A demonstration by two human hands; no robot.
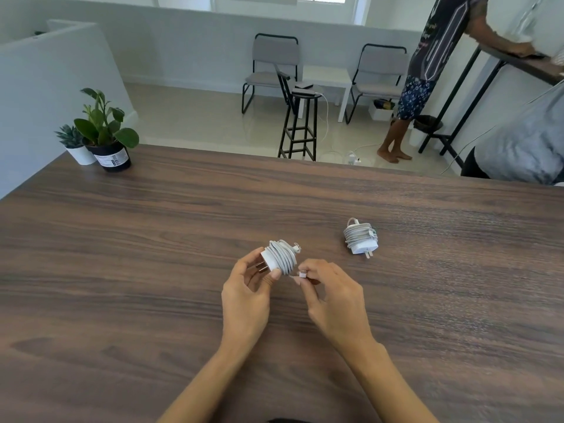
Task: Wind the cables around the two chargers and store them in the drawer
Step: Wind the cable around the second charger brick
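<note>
Item one: charger in hand [276, 256], held above the wooden table [152, 239], cable coiled nearly full. I judge it light and rigid in the block, springy in the coil; best gripped on the bare plug end. My left hand [247, 288] curls around that end. My right hand [331, 293] pinches the loose cable tip [302, 274]. Item two: wound charger [360, 236], lying on the table to the right.

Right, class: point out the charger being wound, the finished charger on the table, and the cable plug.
held charger [279, 256], head view, on its wound cable coils
finished charger [361, 236], head view, on its coils
cable plug [302, 274], head view, on its white tip
</note>
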